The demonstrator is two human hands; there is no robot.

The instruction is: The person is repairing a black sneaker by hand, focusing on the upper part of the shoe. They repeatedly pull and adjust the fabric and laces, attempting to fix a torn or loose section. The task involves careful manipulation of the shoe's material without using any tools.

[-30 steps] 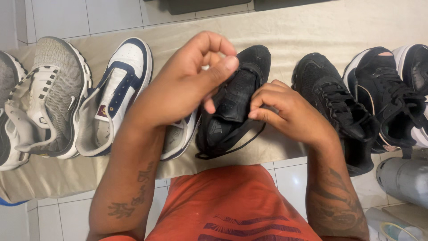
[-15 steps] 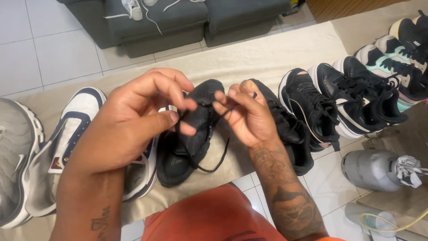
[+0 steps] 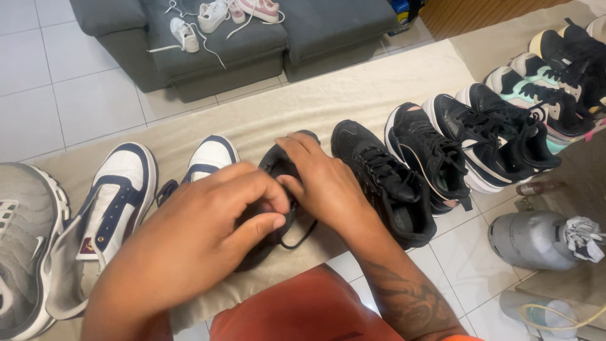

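A black sneaker (image 3: 275, 165) lies on a beige cloth (image 3: 353, 95) in front of me, mostly covered by both hands. My left hand (image 3: 202, 233) is closed over its near side, thumb and fingers pinching its black lace. My right hand (image 3: 325, 183) presses down on the shoe's top, fingertips meeting the left hand's fingers at the lacing. A loop of black lace (image 3: 305, 235) hangs out below the hands. My orange shorts (image 3: 303, 309) show at the bottom.
Shoes line the cloth: a grey sneaker (image 3: 25, 240), two white-and-navy sneakers (image 3: 120, 196), then black sneakers (image 3: 385, 183) running right. A grey sofa (image 3: 252, 44) behind holds small white and pink shoes. A grey metal cylinder (image 3: 536, 240) lies on the tiled floor at right.
Both hands have come down with the black sneaker from chest height onto the cloth, fingers drawn closer together at the lace. My view has tilted up, showing the sofa.
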